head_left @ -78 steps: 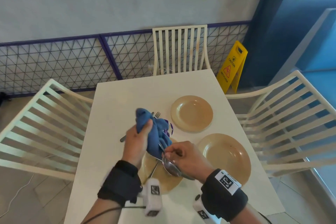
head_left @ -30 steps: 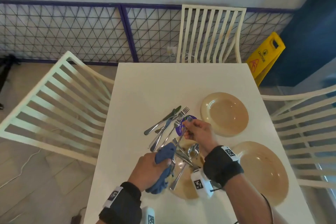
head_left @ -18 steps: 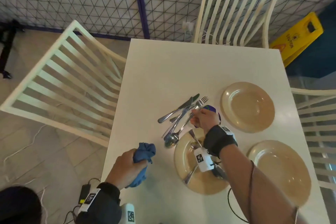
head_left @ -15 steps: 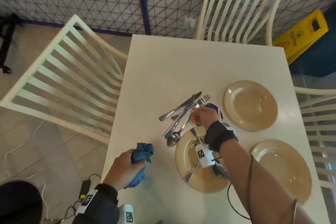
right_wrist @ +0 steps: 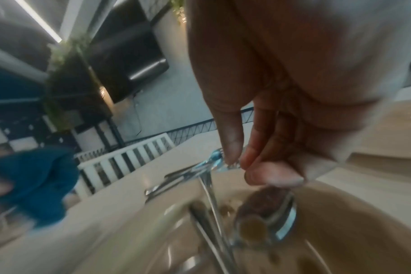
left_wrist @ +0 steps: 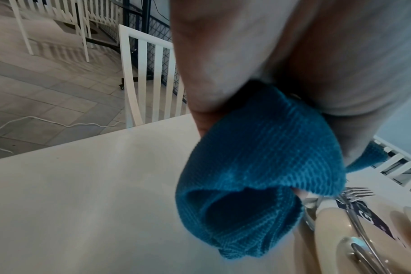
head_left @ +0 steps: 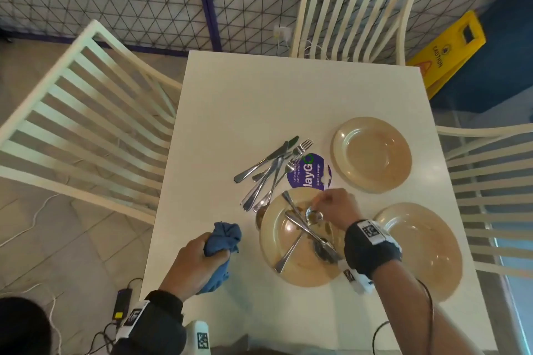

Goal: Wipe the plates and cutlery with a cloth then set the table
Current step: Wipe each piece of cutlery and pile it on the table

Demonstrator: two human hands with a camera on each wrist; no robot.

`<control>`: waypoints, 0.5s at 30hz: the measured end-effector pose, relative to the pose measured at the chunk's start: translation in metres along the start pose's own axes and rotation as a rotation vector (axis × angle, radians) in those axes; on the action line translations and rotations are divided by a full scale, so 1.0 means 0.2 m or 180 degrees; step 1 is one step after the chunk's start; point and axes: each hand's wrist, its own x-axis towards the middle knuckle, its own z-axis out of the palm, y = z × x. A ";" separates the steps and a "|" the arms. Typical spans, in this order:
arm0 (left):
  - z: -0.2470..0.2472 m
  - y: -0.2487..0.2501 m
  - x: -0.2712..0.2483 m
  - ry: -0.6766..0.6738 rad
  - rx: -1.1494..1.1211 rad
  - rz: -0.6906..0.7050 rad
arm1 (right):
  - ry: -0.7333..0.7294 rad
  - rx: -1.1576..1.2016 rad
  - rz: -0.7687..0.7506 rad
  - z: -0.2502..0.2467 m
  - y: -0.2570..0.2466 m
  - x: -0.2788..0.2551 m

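Observation:
My left hand (head_left: 202, 256) grips a bunched blue cloth (head_left: 222, 242) (left_wrist: 258, 166) just above the table (head_left: 259, 101), left of the near plate (head_left: 269, 242). That tan plate carries food smears and several crossed pieces of cutlery. My right hand (head_left: 318, 206) (right_wrist: 237, 163) hovers over its far side; thumb and forefinger pinch at the spoon (head_left: 314, 215) (right_wrist: 270, 220) lying there. A pile of knives, forks and a spoon (head_left: 268, 170) lies on the table beyond the plate. Two more tan plates sit at the far right (head_left: 372, 154) and the near right (head_left: 424, 245).
A round purple sticker (head_left: 310, 171) marks the table's middle. White slatted chairs stand on the left (head_left: 86, 112), the far side (head_left: 354, 3) and the right (head_left: 490, 181). A yellow caution sign (head_left: 450, 49) stands on the floor beyond the far right corner.
My right hand laid a spoon on the pile by the sticker, then drew back to the near plate's cutlery. The left hand with the cloth stayed left of the plate.

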 end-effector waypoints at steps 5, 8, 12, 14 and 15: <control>0.07 0.04 -0.04 0.0070 -0.0106 -0.0067 | -0.0294 -0.1180 -0.0094 0.05 0.22 -0.19; 0.11 0.05 -0.06 0.0059 -0.0073 -0.0007 | -0.0316 -0.1658 -0.0326 0.09 0.27 -0.25; 0.18 0.06 -0.10 0.0057 0.0064 0.0046 | -0.0108 -0.1752 -0.0362 0.11 0.33 -0.29; 0.21 0.07 -0.12 0.0049 0.0068 0.0049 | -0.0119 -0.1782 -0.0414 0.12 0.33 -0.31; 0.22 0.07 -0.12 0.0066 0.0082 0.0062 | -0.0166 -0.1727 -0.0436 0.12 0.32 -0.31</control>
